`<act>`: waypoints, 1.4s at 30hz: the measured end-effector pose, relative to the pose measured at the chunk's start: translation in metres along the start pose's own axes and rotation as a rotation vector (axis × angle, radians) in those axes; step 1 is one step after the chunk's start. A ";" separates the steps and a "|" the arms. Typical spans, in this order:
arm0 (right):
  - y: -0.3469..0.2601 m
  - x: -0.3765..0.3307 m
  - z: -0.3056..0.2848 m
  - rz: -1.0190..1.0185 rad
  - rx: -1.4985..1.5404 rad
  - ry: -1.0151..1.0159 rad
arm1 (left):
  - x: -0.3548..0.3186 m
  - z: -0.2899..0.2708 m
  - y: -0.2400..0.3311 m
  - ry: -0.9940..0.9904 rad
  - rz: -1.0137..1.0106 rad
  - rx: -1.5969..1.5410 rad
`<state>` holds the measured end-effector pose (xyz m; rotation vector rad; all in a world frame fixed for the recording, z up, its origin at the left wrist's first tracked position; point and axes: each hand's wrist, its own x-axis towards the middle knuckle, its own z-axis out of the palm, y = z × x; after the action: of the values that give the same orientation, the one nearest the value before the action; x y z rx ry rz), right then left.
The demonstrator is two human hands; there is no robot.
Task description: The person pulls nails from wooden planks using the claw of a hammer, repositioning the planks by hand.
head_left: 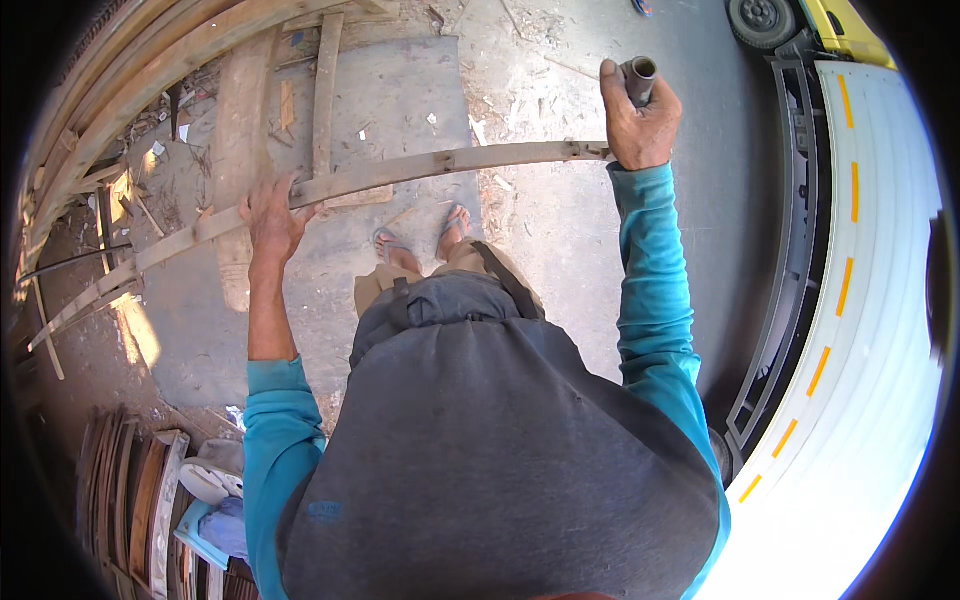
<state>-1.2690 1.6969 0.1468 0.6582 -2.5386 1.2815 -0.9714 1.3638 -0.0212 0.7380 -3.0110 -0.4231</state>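
I stand on a grey concrete floor (400, 110), dusty and strewn with wood chips and scraps, out in bright sun, my sandalled feet (420, 240) showing just past my shirt. A white truck body (880, 250) with orange dashes curves along my right, its wheel (757, 18) at the top, and a metal side guard (795, 250) runs between it and me. Long curved leaf springs (110, 80) are stacked along the left edge (rusty, bent toward the rim of my view), and more leaves stand on edge at lower left (130, 490). A wooden plank (325, 90) lies on the floor ahead. Across my front I hold a long leaf spring (400, 170) at waist height: my left hand (272, 215) rests on top of it, fingers curled over its edge, and my right hand (638, 120) is clenched around a short dark pipe (640, 78) at the spring's right end.
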 end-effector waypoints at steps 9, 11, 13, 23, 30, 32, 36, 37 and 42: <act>-0.060 -0.036 0.085 -0.263 0.075 -0.329 | 0.004 0.012 -0.019 -0.155 -0.111 0.093; -0.060 -0.035 0.081 -0.319 0.151 -0.373 | 0.000 0.006 -0.014 -0.190 -0.165 0.089; -0.056 -0.027 0.064 -0.300 0.182 -0.363 | -0.003 0.001 -0.011 -0.226 -0.187 0.088; -0.051 -0.024 0.024 -0.127 0.244 -0.500 | -0.006 0.006 -0.007 -0.081 -0.079 0.077; -0.099 -0.046 0.065 -0.046 0.430 -0.344 | -0.011 0.006 -0.021 0.047 -0.036 -0.120; -0.147 -0.058 0.086 -0.055 0.704 -0.310 | -0.007 0.000 -0.034 0.070 0.048 -0.225; -0.210 -0.081 0.145 -0.058 0.783 -0.332 | -0.011 -0.010 -0.060 0.174 0.092 -0.062; -0.221 -0.085 0.163 -0.056 0.762 -0.357 | -0.015 -0.005 -0.069 0.153 0.039 -0.069; -0.260 -0.099 0.225 -0.173 0.469 -0.393 | -0.015 -0.006 -0.080 0.099 0.074 -0.202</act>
<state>-1.0560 1.4094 0.1579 1.3095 -2.3877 1.8528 -0.9214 1.3009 -0.0360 0.6120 -2.8378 -0.6542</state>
